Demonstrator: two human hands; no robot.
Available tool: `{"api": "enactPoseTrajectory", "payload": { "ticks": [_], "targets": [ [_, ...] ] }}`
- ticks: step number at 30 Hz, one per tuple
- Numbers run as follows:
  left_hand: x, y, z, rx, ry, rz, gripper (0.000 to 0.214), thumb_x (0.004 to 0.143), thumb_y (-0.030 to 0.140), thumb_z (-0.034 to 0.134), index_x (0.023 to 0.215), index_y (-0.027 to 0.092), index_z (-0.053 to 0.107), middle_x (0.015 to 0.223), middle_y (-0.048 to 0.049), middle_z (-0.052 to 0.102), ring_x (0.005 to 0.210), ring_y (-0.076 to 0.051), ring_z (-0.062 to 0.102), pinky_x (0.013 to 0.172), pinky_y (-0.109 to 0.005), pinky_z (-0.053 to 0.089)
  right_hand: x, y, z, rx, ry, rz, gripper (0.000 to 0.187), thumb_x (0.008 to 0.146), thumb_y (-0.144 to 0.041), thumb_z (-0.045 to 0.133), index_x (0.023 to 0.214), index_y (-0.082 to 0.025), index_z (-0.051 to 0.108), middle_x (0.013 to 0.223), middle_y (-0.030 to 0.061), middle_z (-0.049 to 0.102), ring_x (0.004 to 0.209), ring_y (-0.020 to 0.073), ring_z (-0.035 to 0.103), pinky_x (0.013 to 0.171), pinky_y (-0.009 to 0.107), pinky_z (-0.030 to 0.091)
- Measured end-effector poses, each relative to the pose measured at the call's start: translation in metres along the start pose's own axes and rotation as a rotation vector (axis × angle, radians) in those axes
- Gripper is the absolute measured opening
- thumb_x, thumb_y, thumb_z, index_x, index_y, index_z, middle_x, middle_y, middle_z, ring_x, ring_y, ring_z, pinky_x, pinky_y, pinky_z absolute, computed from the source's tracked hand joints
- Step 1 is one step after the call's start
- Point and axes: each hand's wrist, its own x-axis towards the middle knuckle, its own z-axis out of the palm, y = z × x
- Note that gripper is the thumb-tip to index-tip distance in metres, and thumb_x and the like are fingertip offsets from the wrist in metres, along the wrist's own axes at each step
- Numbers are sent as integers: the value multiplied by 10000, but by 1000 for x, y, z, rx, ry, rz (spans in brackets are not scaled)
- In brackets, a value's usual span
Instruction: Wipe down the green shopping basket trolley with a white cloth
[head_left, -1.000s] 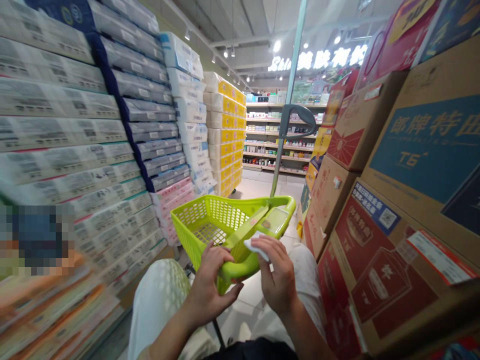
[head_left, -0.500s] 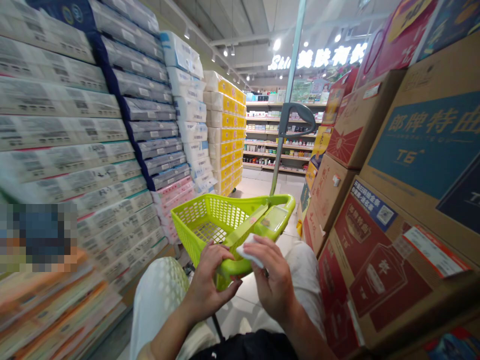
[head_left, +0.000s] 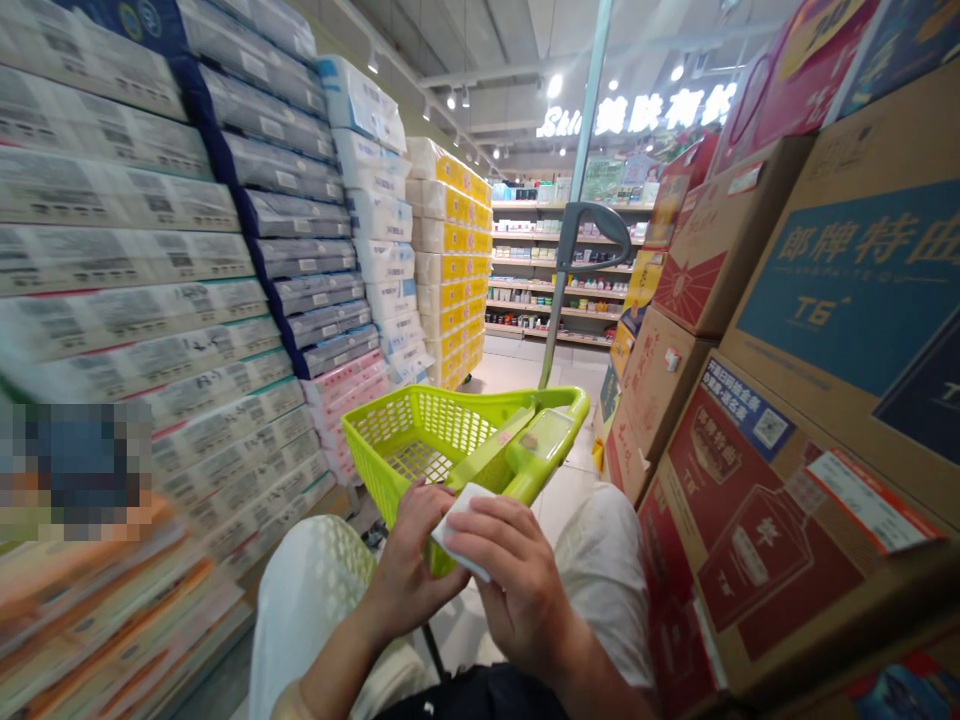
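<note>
A lime-green shopping basket (head_left: pixel 420 430) with perforated walls stands tilted in front of my knees. Its grey pull handle (head_left: pixel 592 240) rises on a long metal pole at the far end. My left hand (head_left: pixel 412 550) grips the near rim of the basket, thumb below and fingers over the edge. A folded white cloth (head_left: pixel 457 530) lies under the fingers of my right hand (head_left: pixel 517 570), pressed against the near rim beside my left hand. The part of the rim under the cloth is hidden.
Tall stacks of packaged tissue (head_left: pixel 127 190) line the left side. Cardboard boxes (head_left: pixel 780 540) are piled close on the right. Further off, shelves of small goods (head_left: pixel 525 270) stand beyond the tiled aisle. A blurred-out patch covers something at lower left.
My right hand has moved left along the near rim with the white cloth, and is now close beside my left hand. My left hand keeps its hold on the basket.
</note>
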Motion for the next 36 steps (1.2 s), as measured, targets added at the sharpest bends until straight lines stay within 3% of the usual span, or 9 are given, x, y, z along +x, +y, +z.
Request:
{"api": "enactPoseTrajectory", "payload": {
  "ticks": [2,7,10,15,21,27,29,33,36],
  "targets": [
    [-1,-1,0,-4,-6,5,276,791,403,623,992,219,578,953,-60,656,966,-255,590,1032,-483,394,0,1,1,-2,16,-1,306,936,-130,473,1170,-238,638,1133,43,727,1143,197,620,994,390,509],
    [-5,-6,3,15,9,-10,426,785,433,635,1147,225,545,1025,-75,652,1033,-278,582,1086,-524,342,-4,21,-9,-98,248,230,311,935,-83,455,1117,-227,663,1064,67,735,1129,213,635,976,417,525],
    [-5,-8,5,17,28,-31,443,786,437,625,1161,218,538,1024,-74,648,1026,-273,581,1082,-525,351,-7,15,-6,-62,196,190,300,931,-78,472,1119,-224,654,1097,59,729,1176,209,608,1002,415,509],
    [-4,-5,3,-27,16,-10,265,810,412,606,982,214,573,949,-57,636,970,-246,577,998,-467,423,-8,2,4,6,40,10,276,937,-117,494,1138,-236,640,1135,38,723,1203,204,592,1034,408,478],
    [-3,-2,1,-5,40,-5,280,791,402,631,998,222,570,948,-49,643,973,-249,582,1019,-478,394,-7,18,-4,-74,216,207,309,939,-75,455,1124,-226,650,1080,54,730,1149,199,618,994,404,510],
    [0,3,-3,-33,7,-37,203,806,373,617,910,212,552,892,-45,623,910,-228,574,884,-405,464,-8,1,7,6,51,2,301,932,-116,495,1165,-233,644,1135,41,722,1188,212,588,1023,420,488],
    [0,2,-4,-32,16,-26,215,797,377,626,915,213,551,895,-46,623,910,-231,572,867,-399,466,-8,6,5,-4,66,16,323,932,-95,482,1178,-233,639,1126,41,724,1162,203,603,1004,405,499],
    [-1,-2,-2,-11,40,-8,254,775,386,635,948,219,554,918,-51,630,943,-248,571,891,-417,454,-9,22,-4,-76,229,171,365,925,-43,452,1166,-235,648,1089,54,727,1134,203,618,973,399,517],
    [-2,-4,0,-13,43,-13,251,780,392,629,946,221,549,914,-48,623,937,-244,567,907,-426,447,-10,17,-2,-36,185,136,354,922,-55,474,1179,-231,642,1118,59,719,1158,211,603,983,413,516]
  ]
}}
